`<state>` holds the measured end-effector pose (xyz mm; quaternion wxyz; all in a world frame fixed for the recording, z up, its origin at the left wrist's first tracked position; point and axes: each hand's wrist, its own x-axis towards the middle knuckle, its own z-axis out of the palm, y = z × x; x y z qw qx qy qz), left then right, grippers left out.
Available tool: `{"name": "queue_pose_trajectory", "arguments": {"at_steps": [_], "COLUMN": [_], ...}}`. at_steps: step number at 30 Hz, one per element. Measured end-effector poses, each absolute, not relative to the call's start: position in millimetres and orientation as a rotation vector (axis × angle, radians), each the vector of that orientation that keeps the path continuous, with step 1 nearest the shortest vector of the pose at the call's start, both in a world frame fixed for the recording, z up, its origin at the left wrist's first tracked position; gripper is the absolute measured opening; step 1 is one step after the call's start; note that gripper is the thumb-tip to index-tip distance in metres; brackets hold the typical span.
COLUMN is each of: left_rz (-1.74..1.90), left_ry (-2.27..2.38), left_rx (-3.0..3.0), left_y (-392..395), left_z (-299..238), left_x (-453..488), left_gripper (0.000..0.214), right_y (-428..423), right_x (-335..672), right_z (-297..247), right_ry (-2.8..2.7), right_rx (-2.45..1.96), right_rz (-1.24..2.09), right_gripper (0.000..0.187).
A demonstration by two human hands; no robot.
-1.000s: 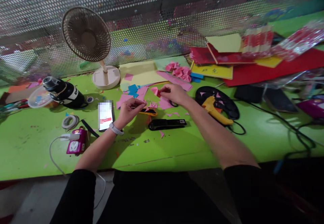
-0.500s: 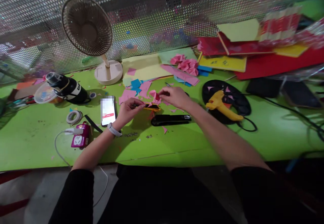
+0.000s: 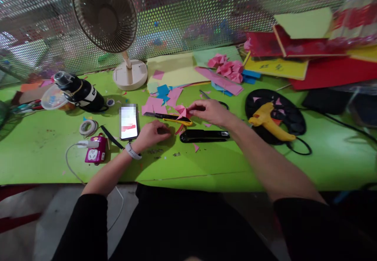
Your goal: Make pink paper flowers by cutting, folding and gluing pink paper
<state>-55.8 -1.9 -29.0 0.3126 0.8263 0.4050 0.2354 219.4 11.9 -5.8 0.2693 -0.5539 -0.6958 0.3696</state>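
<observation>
Over the green table my left hand (image 3: 153, 135) rests near the phone, holding nothing, its thumb and fingers a little apart. Just beyond it lies a yellow and black utility knife (image 3: 176, 119), its dark end pointing left. My right hand (image 3: 209, 111) pinches the edge of a folded pink paper piece (image 3: 182, 112) beside the knife's handle. A black stapler (image 3: 204, 136) lies in front of the right hand. Flat pink paper squares (image 3: 154, 106) and blue paper scraps (image 3: 163, 92) are spread behind the knife. Scissors (image 3: 204, 94) are partly hidden by the right hand.
Crumpled pink paper flowers (image 3: 226, 68) sit at the back. A yellow glue gun (image 3: 271, 123) rests on a black tray (image 3: 297, 115) at right. On the left are a phone (image 3: 129, 123), tape roll (image 3: 88, 127), purple power adapter (image 3: 96, 151), black bottle (image 3: 82, 94) and fan (image 3: 129, 75).
My left hand has drawn back from the utility knife toward me, leaving the knife uncovered. My right hand stays at the pink paper. The view has shifted slightly.
</observation>
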Motion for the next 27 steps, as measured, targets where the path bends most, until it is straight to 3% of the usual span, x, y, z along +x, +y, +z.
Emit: {"name": "queue_pose_trajectory", "arguments": {"at_steps": [7, 14, 18, 21, 23, 27], "left_rz": [0.879, 0.678, 0.786, 0.845, 0.847, 0.842], "left_ry": [0.935, 0.723, 0.769, 0.801, 0.798, 0.764], "left_rx": [2.073, 1.948, 1.811, 1.708, 1.67, 1.641], "left_y": [-0.5, -0.6, 3.3, 8.7, 12.3, 16.7], "left_z": [11.8, 14.8, 8.6, 4.7, 2.7, -0.6], "left_x": [-49.3, -35.7, -38.5, -43.3, -45.1, -42.7], "left_gripper": [0.037, 0.02, 0.021, 0.022, 0.023, 0.025], "right_y": [-1.4, -12.6, -31.1, -53.7, -67.2, -79.3], "right_x": [221.4, 210.1, 247.4, 297.3, 326.3, 350.6], "right_z": [3.5, 12.8, 22.3, 26.3, 23.7, 8.1], "right_ry": [-1.813, -1.842, -1.89, -1.901, -1.882, -1.913], "right_rx": [-1.296, -1.122, -1.39, -1.939, -2.347, -2.729], "right_rz": [1.229, 1.344, 1.011, 0.392, 0.091, 0.142], "right_gripper": [0.021, 0.024, 0.036, 0.034, 0.042, 0.044]}}
